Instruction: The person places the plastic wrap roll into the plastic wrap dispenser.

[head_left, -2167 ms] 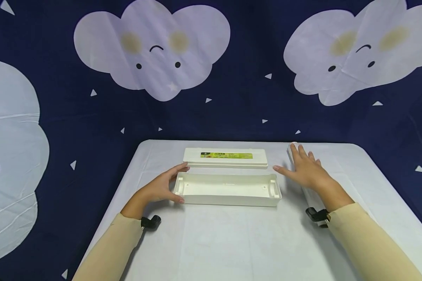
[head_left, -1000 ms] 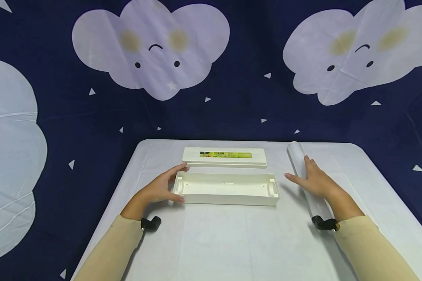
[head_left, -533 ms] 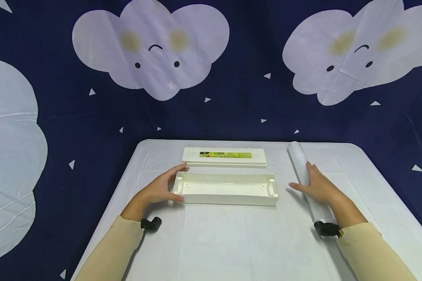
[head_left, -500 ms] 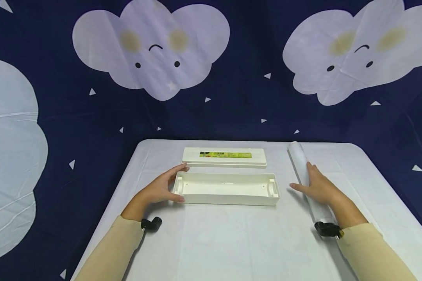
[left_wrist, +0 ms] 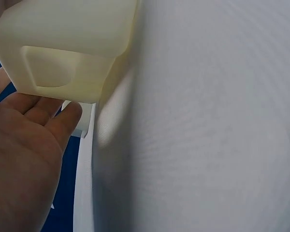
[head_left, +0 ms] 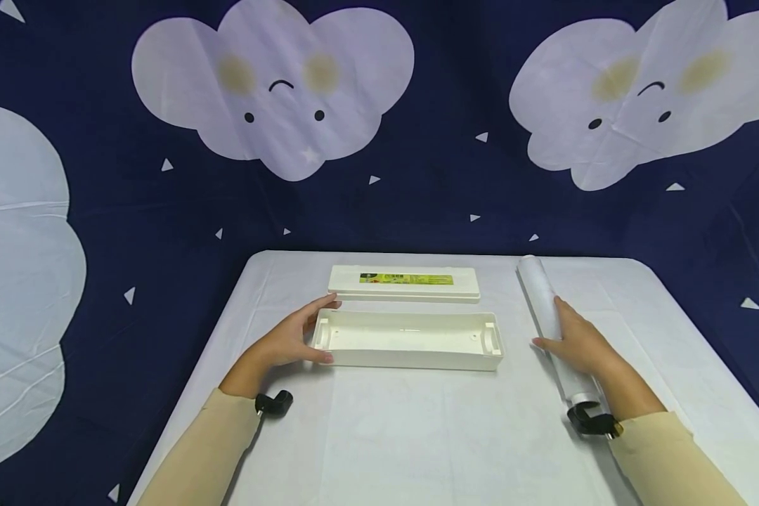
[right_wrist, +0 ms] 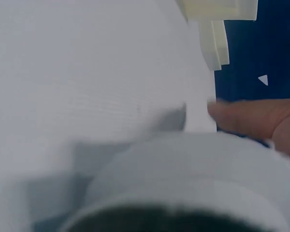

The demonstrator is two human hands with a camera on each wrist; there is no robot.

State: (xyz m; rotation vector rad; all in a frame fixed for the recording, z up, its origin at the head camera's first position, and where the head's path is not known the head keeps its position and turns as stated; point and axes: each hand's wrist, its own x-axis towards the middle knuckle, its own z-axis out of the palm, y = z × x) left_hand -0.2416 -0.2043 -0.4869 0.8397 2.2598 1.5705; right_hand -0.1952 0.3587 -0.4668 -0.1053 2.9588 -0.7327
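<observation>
My left hand holds the left end of a long cream plastic cling film box, thumb at the front wall and fingers at the back corner. In the left wrist view those fingers curve against the end of the box. The box lies with its hollow facing up, end holders inside. On the right, a white cling film roll lies slantwise on the table. Over its near half rests my right hand, the thumb jutting straight past the roll's left side. My right fingers are partly hidden behind the roll.
Behind the box lies its matching lid with a yellow-green label. Everything lies on a white-covered table. A dark blue cloth with cloud prints hangs beyond the back edge.
My right hand has slid back along the roll towards its near end, and its thumb has drawn closer to the roll. The roll, box, lid and left hand stay in place.
</observation>
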